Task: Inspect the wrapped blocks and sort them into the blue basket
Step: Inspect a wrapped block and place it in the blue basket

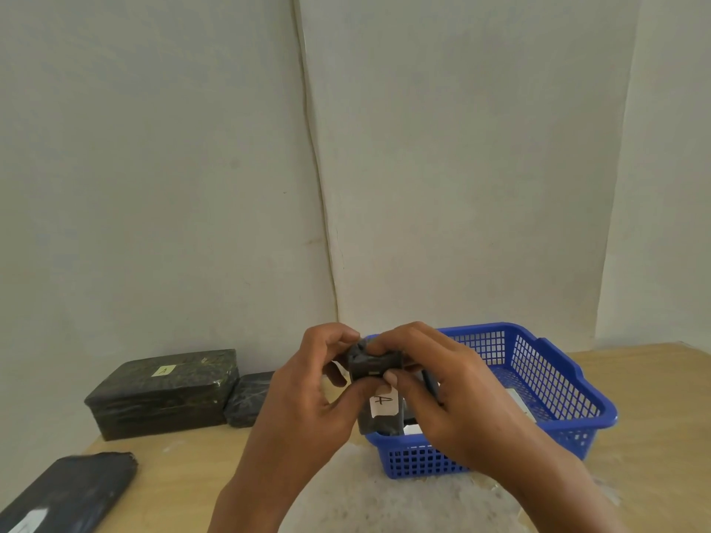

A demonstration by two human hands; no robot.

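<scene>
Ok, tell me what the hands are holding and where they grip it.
Both hands hold one small dark wrapped block: the left hand pinches its left end, the right hand its right end, above the blue basket.

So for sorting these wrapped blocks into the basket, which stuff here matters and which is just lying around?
Part of the job:
- small wrapped block, held by the left hand and right hand
- blue basket
- large wrapped block
- smaller wrapped block
- flat wrapped block

Just there:
- table
- wall

Handwritten "A" on held block's label (383, 402)
</scene>
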